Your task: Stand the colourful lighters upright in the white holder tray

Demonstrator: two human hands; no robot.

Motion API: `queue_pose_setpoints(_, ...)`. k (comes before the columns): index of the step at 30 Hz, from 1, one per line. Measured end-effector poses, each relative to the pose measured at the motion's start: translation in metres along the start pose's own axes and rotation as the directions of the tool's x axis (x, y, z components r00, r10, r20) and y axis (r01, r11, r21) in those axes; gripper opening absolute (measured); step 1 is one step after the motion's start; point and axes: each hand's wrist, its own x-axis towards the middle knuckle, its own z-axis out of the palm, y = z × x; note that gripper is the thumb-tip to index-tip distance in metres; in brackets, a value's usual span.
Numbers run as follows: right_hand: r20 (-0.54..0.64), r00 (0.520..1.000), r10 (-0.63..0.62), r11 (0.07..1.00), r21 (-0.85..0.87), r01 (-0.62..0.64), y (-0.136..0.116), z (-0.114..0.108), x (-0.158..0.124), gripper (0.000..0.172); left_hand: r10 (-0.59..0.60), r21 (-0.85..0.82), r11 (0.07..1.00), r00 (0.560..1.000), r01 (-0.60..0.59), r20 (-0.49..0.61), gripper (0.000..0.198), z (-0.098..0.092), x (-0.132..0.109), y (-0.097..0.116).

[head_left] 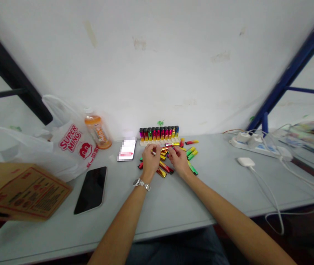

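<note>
A pile of loose cigarette lighters in metallic red, gold and green lies on the grey table under my hands. My left hand, wearing a silver watch, is closed at the pile's left side, fingers pinched on a lighter mostly hidden by them. Opposite it, my right hand has its thumb and fingertips closed around a lighter, only partly visible. Just behind both hands, a white tray carries an upright row of colourful lighters with dark tops along its back.
Left of the pile are a lit phone, a dark phone, an orange drink bottle, a white plastic bag and a cardboard box. A power strip, white charger and cables occupy the right. A wall stands behind.
</note>
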Motion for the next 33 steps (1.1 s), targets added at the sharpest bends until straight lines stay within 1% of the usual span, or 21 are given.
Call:
queue_pose_setpoints(5, -0.095, 0.994, -0.051, 0.998, -0.028, 0.048, -0.002, 0.004, -0.004, 0.027, -0.002, -0.004, 1.0, 1.0, 0.002, 0.013, 0.023, 0.002, -0.001, -0.001)
queue_pose_setpoints(9, -0.138, 0.988, -0.074, 0.996, -0.055, 0.067, -0.002, 0.003, -0.005, 0.025, 0.016, 0.01, 1.0, 1.0, -0.016, 0.013, 0.023, 0.003, -0.001, -0.002)
queue_pose_setpoints(15, -0.135, 0.989, -0.059, 0.998, -0.037, 0.054, 0.001, 0.003, -0.004, 0.028, 0.012, 0.013, 1.0, 1.0, -0.013, 0.022, 0.023, 0.003, -0.001, -0.001)
queue_pose_setpoints(19, -0.088, 0.996, -0.033, 0.999, 0.02, 0.035, -0.003, 0.003, -0.008, 0.037, 0.017, 0.009, 1.0, 0.999, -0.017, 0.031, 0.023, 0.003, -0.001, -0.002)
queue_pose_setpoints(22, -0.049, 0.998, -0.039, 0.998, 0.045, 0.041, -0.007, 0.003, -0.011, 0.041, 0.023, 0.006, 1.0, 0.999, -0.023, 0.039, 0.023, 0.004, -0.001, -0.003)
queue_pose_setpoints(27, -0.038, 0.999, -0.022, 1.0, 0.018, 0.023, -0.007, 0.003, -0.01, 0.036, 0.023, 0.007, 1.0, 0.999, -0.023, 0.041, 0.022, 0.005, -0.001, -0.003)
queue_pose_setpoints(33, -0.083, 0.996, -0.031, 1.0, 0.0, 0.031, -0.005, 0.002, -0.007, 0.026, 0.029, 0.018, 0.999, 0.999, -0.03, 0.038, 0.022, 0.005, -0.002, -0.004)
